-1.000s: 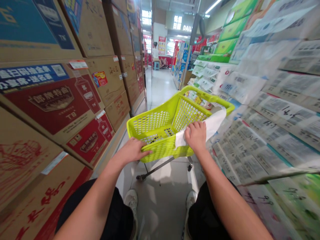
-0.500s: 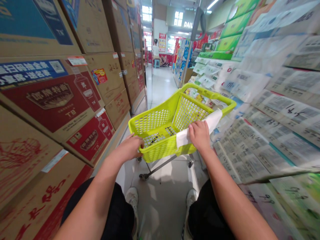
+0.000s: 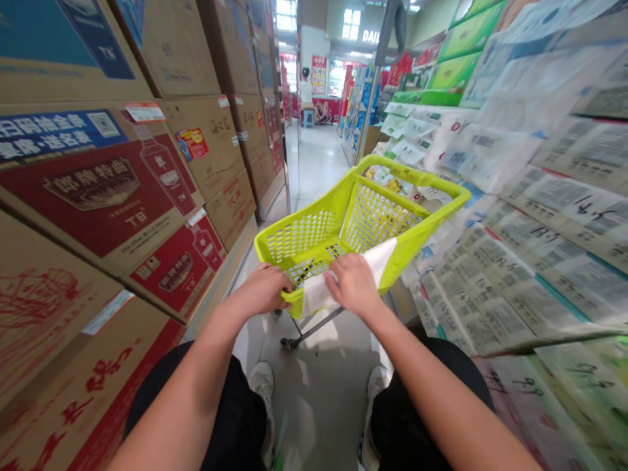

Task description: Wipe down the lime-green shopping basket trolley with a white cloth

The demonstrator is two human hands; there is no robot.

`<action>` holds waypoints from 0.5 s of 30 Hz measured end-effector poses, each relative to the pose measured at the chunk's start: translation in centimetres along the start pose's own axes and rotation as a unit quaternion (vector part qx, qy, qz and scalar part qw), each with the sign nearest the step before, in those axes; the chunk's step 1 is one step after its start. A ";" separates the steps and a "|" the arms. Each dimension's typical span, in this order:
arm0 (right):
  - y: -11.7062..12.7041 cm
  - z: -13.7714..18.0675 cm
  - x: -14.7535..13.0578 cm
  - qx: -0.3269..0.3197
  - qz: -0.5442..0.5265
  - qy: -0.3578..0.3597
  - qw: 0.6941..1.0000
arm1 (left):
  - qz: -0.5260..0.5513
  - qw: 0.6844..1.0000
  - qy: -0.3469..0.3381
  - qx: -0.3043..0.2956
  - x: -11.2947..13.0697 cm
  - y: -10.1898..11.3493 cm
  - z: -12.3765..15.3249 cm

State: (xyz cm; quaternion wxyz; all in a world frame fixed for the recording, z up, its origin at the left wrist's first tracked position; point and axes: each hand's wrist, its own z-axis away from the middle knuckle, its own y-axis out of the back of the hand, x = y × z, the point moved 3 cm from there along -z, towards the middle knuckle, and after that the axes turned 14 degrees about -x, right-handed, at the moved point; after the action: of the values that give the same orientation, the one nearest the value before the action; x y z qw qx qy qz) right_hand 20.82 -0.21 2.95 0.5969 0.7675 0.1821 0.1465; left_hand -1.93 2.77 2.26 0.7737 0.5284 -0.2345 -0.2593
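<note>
Lying over the near long rim of the yellow-green cart basket (image 3: 422, 229), the white cloth (image 3: 383, 258) is directly under R hand (image 3: 356, 281), so R is the closer one. Cloth's long axis runs w/ that rim, from approx. the near-left corner up twd the handle end at far right; it shows on both sides of R hand. Basket's own long axis slants the same way. R fingers bent, closed on cloth + rim; can't tell how firmly. L hand (image 3: 267, 288) is just beside the cloth's L end, fingers curled round the short-end rim at the near-left corner, not on the cloth AFAICT.

Writing: red-printed carton (image 3: 93, 206) on L reads 郎牌特曲 w/ "T8" (poss. "TB") below, plus bottle pic. Blue banner (image 3: 46, 134) above it has Chinese text, partly cut off, + QR code (image 3: 103, 124). Price tags (image 3: 144, 112) too small to read. Wall sign (image 3: 371, 36) ahead shows "DAIL", rest hidden. On R, wrapped packs (image 3: 520, 409) bear handwritten nos.: "9.9" low down, approx. "18.5" higher up; other nos. unclear.
</note>
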 end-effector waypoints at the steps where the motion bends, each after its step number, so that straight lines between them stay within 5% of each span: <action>1: 0.4 0.0 2.7 0.013 0.015 -0.053 0.998 | 0.001 1.000 -0.002 -0.001 -0.4 -0.1 0.0; 4: 1.9 0.3 8.9 0.061 0.057 -0.144 0.986 | -0.001 1.000 -0.011 0.003 -1.2 -0.1 0.2; 6: 2.4 0.5 9.7 0.081 0.067 -0.160 0.982 | -0.008 1.000 -0.009 0.003 -1.2 -0.1 0.4; 8: 2.1 0.5 7.3 0.065 0.054 -0.134 0.987 | -0.021 1.000 0.006 0.010 -0.8 0.0 0.5; 13: -0.1 0.6 -4.5 -0.026 -0.003 0.045 0.999 | -0.003 0.999 0.014 0.034 1.5 0.2 0.1; 15: -0.5 0.6 -6.7 -0.035 -0.006 0.092 0.995 | 0.008 1.000 0.014 0.025 1.8 0.1 -0.2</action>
State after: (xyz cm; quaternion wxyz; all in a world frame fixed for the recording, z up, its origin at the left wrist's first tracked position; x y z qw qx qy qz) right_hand 15.07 -3.68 2.22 0.6050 0.7285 0.2352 0.2191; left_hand -0.41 1.74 2.42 0.7657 0.5491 -0.2337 -0.2401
